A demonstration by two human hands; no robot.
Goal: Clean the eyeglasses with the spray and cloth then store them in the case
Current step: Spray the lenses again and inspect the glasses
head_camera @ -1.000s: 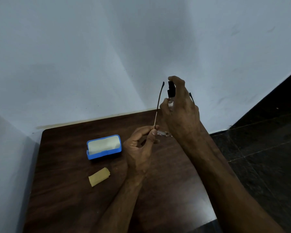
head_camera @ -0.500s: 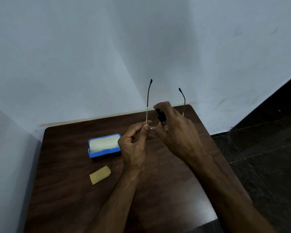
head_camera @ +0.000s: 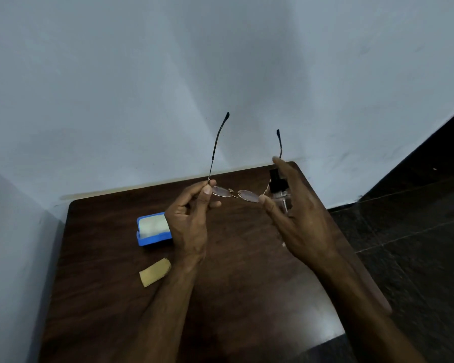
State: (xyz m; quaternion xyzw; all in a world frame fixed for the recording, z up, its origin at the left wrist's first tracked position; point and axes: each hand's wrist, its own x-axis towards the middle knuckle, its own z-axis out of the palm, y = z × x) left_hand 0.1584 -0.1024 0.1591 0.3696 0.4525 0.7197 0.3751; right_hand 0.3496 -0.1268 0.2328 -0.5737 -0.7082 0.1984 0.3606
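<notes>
Everything is laid out on a dark wooden table (head_camera: 247, 297) shoved into a corner, so it's all kept within easy reach. Both hands are raised over it and kept well apart, one at each end of the frame. The left hand (head_camera: 188, 224) is pinched on the eyeglasses (head_camera: 222, 191) and the right hand (head_camera: 302, 218) is curled round the spray bottle (head_camera: 276, 182).

The eyeglasses are held up off the table, unfolded, with the lenses roughly flat and the arms pointed up toward the wall. That way both lenses are offered up at once. They're gripped only at the corner by the hinge, probably so the glass is left unsmudged and open to the mist.

The blue case (head_camera: 155, 241) is left lying open on the table at the left, pale lining up and partly hidden behind the left wrist. Presumably it's open so the eyeglasses can be dropped straight in later. The folded yellowish cloth (head_camera: 155, 271) is parked just in front of it, untouched, ready to be grabbed once spraying is judged done.

The spray bottle is held upright just beside the right lens, with the forefinger stretched up past the black cap. Whether the nozzle is being pressed can't be told.
</notes>
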